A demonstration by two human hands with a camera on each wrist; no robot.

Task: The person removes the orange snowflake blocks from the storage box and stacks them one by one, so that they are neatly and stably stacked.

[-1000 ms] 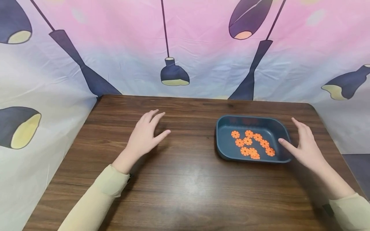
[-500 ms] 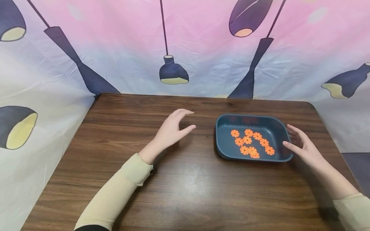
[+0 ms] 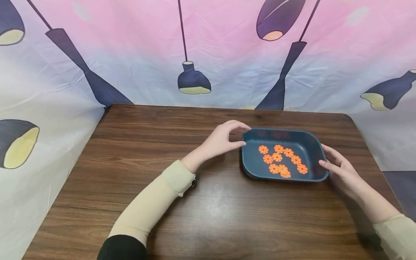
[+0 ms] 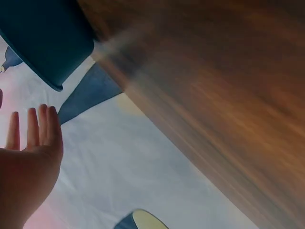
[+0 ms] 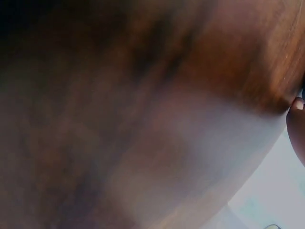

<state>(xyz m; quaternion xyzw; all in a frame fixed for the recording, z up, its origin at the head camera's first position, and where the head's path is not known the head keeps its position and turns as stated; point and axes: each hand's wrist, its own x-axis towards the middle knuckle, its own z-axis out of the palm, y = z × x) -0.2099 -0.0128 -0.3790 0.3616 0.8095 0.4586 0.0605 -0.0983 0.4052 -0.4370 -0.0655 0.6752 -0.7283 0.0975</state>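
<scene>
A dark blue rectangular plastic tub (image 3: 276, 179) with rounded corners stands on the right half of the table. Several orange notched plastic discs (image 3: 288, 152) lie on its floor, some overlapping. My right hand (image 3: 346, 177) holds the tub's right end, thumb over the rim and fingers along the outer wall. At the left end is my left hand (image 3: 221, 141), its thumb and fingertips by the rim. In the left wrist view the left hand's fingers (image 4: 32, 129) are straight, with a gap between them and the tub (image 4: 47, 38). The right wrist view shows only a fingertip (image 5: 298, 104) at its edge.
The brown wood-grain table (image 3: 195, 216) reaches back to a hanging cloth (image 3: 146, 54) printed with dark lamps. That cloth also runs along the left and right sides. The tub sits nearer the table's right edge than its left.
My left hand has moved right across the table to the tub's left end. My right hand has closed in on the tub's right rim. The tub and discs look unmoved.
</scene>
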